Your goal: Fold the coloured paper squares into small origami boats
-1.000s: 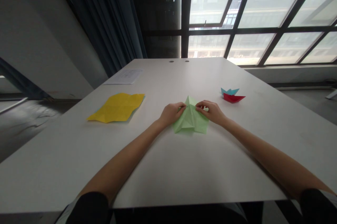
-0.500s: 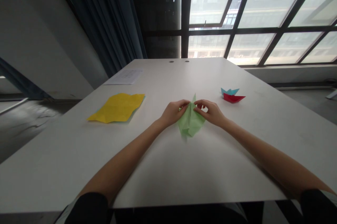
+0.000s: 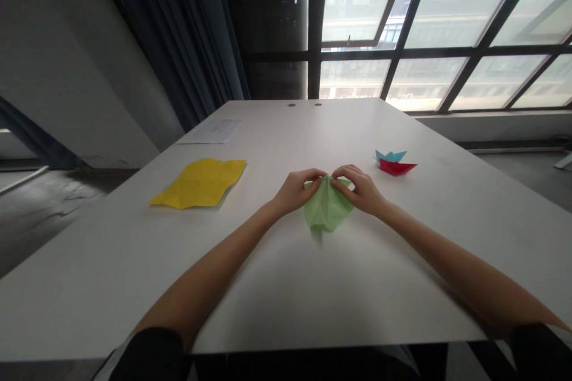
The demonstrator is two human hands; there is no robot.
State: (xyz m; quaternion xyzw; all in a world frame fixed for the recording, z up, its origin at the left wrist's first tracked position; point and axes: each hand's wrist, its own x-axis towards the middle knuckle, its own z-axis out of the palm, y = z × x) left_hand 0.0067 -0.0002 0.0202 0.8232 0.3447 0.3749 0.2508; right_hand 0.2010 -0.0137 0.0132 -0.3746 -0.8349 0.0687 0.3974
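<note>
A creased sheet of light green paper (image 3: pixel 328 211) is held near the middle of the white table, just above or on its surface. My left hand (image 3: pixel 297 190) pinches the paper's upper edge from the left, thumb on the near side. From the right, my right hand (image 3: pixel 357 188) pinches the same edge, its fingertips close to those of the left. Folds run down the middle of the paper, and its lower end hangs toward me. The fingertips behind the paper are partly hidden.
To the left lies a stack of yellow paper (image 3: pixel 201 184) with a blue-green edge beneath. A red paper boat (image 3: pixel 397 167) and a blue paper boat (image 3: pixel 391 155) sit together on the right. White printed sheets (image 3: pixel 212 130) lie at the table's far left.
The green point that stuck up above my fingers is no longer visible there. The paper looks spread a little wider, and my right hand's fingers have closed in over its top edge.
</note>
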